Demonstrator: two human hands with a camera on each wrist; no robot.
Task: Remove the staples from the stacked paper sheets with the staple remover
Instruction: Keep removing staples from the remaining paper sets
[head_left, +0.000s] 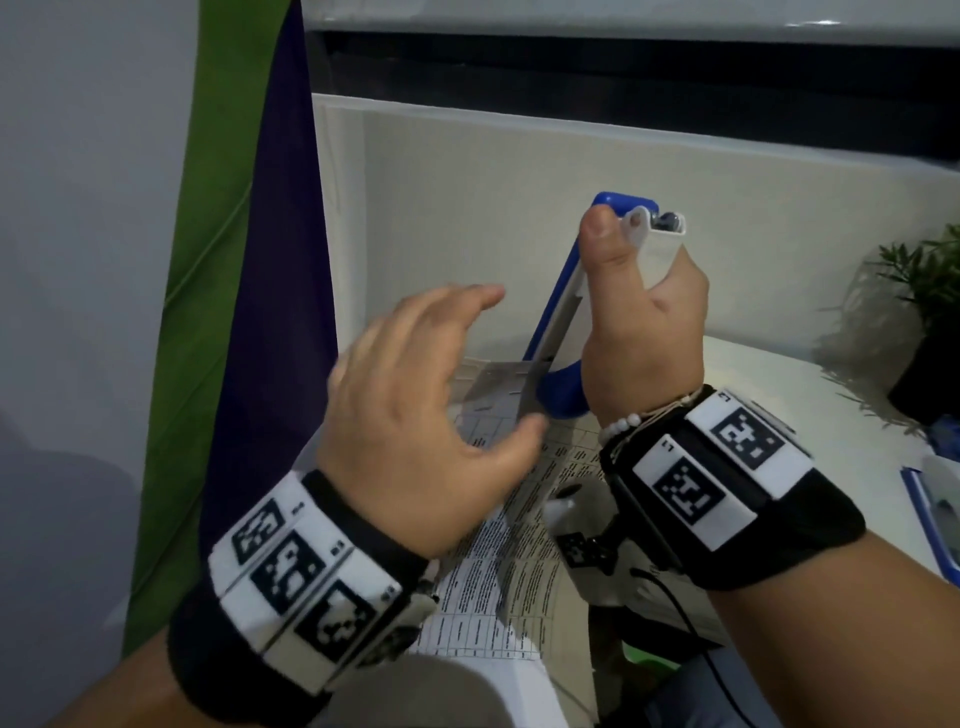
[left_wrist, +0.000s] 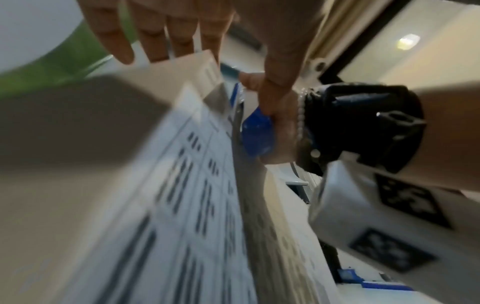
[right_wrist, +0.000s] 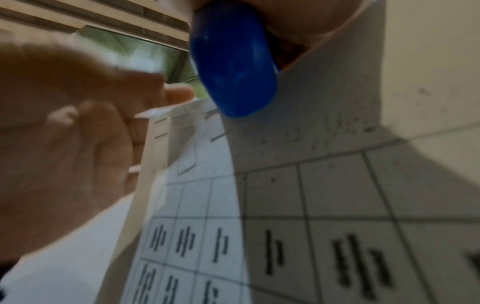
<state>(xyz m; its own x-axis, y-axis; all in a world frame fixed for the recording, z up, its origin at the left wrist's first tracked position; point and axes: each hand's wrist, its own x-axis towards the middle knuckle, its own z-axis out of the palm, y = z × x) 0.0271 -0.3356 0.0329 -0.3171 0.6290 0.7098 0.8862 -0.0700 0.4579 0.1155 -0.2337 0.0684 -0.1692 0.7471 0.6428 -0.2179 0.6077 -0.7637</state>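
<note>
My right hand (head_left: 644, 338) grips a blue and white staple remover (head_left: 558, 291) and holds it steeply tilted, thumb up along its body. The remover's metal tip meets the top corner of the stapled paper stack (head_left: 519, 545), printed with a table. Several staples (right_wrist: 161, 127) sit along the stack's top edge beside the blue end of the staple remover (right_wrist: 231, 61). My left hand (head_left: 415, 395) hovers over the paper's top left corner, fingers spread and relaxed, holding nothing. It is blurred, so I cannot tell whether it touches the paper stack (left_wrist: 182, 185).
The stack lies on a white table (head_left: 779, 374) against a pale partition. A potted plant (head_left: 930, 322) stands at the right, with a blue-rimmed tray (head_left: 930, 509) at the right edge. A green and purple curtain (head_left: 249, 260) hangs at the left.
</note>
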